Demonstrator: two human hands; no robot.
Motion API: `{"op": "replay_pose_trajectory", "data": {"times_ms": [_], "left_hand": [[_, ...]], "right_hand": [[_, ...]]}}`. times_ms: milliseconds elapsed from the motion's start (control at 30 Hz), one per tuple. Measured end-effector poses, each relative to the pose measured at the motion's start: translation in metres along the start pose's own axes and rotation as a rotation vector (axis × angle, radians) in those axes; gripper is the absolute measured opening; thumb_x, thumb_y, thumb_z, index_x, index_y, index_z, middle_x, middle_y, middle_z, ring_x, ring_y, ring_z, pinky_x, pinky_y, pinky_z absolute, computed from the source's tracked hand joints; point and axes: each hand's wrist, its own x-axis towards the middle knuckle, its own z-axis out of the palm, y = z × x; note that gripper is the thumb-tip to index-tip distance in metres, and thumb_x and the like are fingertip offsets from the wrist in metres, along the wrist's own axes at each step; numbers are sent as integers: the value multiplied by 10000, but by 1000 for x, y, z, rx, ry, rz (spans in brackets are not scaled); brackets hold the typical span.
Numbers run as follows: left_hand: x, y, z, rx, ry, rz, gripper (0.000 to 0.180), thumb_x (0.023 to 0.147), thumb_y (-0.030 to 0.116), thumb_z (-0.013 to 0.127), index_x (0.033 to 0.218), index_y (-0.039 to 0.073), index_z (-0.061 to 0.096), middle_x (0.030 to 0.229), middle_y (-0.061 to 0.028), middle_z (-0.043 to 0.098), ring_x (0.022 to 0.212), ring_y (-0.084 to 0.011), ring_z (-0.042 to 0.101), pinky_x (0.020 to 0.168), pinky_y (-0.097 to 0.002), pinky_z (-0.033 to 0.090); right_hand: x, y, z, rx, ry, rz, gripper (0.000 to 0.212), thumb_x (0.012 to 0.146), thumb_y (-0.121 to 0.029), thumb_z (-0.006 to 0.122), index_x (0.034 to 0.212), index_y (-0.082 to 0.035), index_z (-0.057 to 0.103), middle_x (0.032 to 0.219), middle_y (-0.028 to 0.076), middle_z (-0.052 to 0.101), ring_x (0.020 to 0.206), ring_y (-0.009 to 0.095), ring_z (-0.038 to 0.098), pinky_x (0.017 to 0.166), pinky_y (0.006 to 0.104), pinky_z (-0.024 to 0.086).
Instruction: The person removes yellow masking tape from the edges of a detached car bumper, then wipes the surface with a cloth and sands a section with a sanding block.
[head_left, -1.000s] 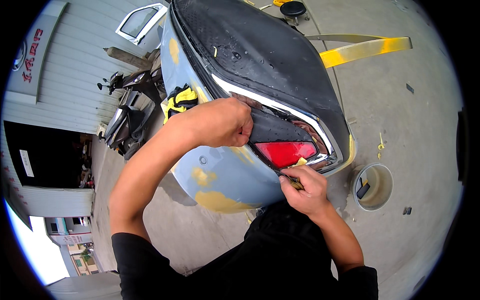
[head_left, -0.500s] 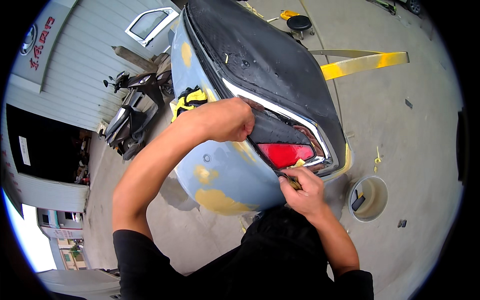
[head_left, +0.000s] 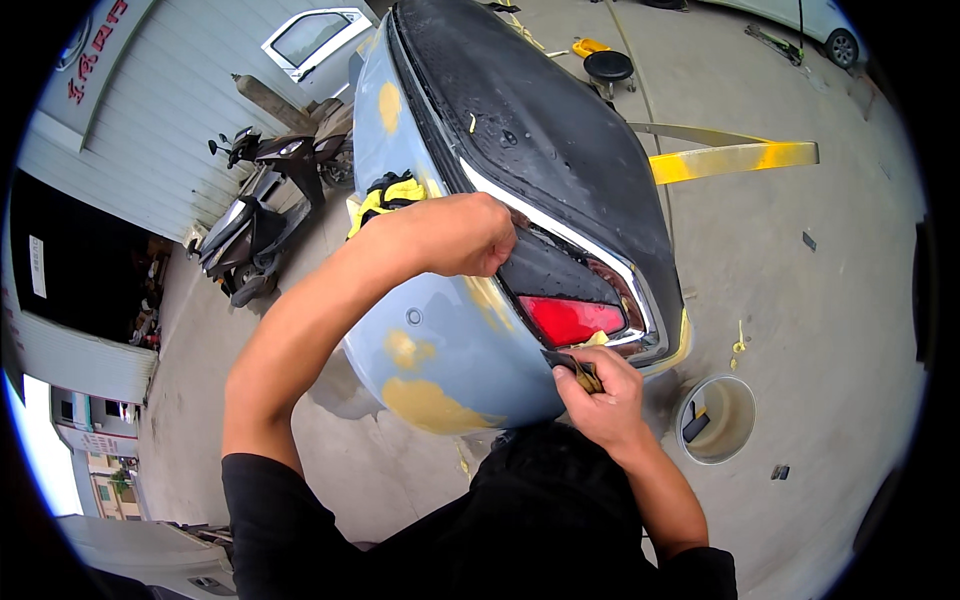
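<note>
A grey-blue car bumper (head_left: 440, 345) with yellowish filler patches stands before me, joined to a black section (head_left: 545, 115) with scattered wet spots. A chrome strip (head_left: 545, 210) frames a red lamp (head_left: 570, 318) on it. My left hand (head_left: 478, 235) is a closed fist by the upper end of the lamp recess; what its fingers hold, if anything, is hidden. Below the lamp my right hand (head_left: 608, 395) pinches a folded piece of sandpaper (head_left: 580, 372), dark on one face and brown on the other. Its dark corner touches the bumper's edge.
Yellow-and-black gloves (head_left: 385, 200) rest on the bumper. A bucket (head_left: 717, 420) with a dark block inside stands at right. A yellow-painted curved bar (head_left: 735, 160) sticks out beyond the bumper. Scooters (head_left: 270, 205), a car door (head_left: 315, 45) and a black stool (head_left: 608, 68) are farther off.
The head view has shifted slightly. My right hand has moved a little along the edge below the lamp, and more of the sandpaper shows. My left fist stays almost in place.
</note>
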Motion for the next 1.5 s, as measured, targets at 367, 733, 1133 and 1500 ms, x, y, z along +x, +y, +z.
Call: {"op": "replay_pose_trajectory", "data": {"times_ms": [367, 733, 1133, 1500], "left_hand": [[-66, 73, 113, -932, 385, 139, 850, 746, 326, 860, 1449, 73, 455, 1281, -120, 556, 1149, -261, 567, 960, -357, 465], [-113, 59, 207, -1620, 494, -120, 224, 926, 63, 686, 1144, 8, 677, 1046, -17, 648, 833, -92, 601, 697, -237, 468], [-151, 67, 194, -1459, 771, -109, 135, 932, 59, 672, 1047, -4, 703, 893, -36, 704, 771, -109, 631, 688, -250, 500], [-185, 37, 196, -1802, 1730, -312, 271, 921, 159, 708, 1092, -47, 667, 941, -158, 718, 834, -214, 700, 702, -286, 563]], "right_hand": [[8, -41, 10, 290, -225, 207, 249, 850, -157, 738, 988, 24, 638, 836, 113, 661, 731, 160, 613, 670, 316, 492], [18, -50, 44, 806, -696, 574, 201, 970, -177, 648, 1067, -6, 612, 763, 19, 613, 592, 59, 534, 517, 217, 431], [32, -69, 86, 801, -858, 598, 201, 971, -196, 646, 1056, -16, 623, 764, 19, 626, 586, 56, 545, 495, 218, 432], [28, -71, 98, 575, -801, 662, 328, 960, -280, 670, 1132, -11, 592, 826, 16, 618, 629, 61, 541, 551, 225, 449]]}}
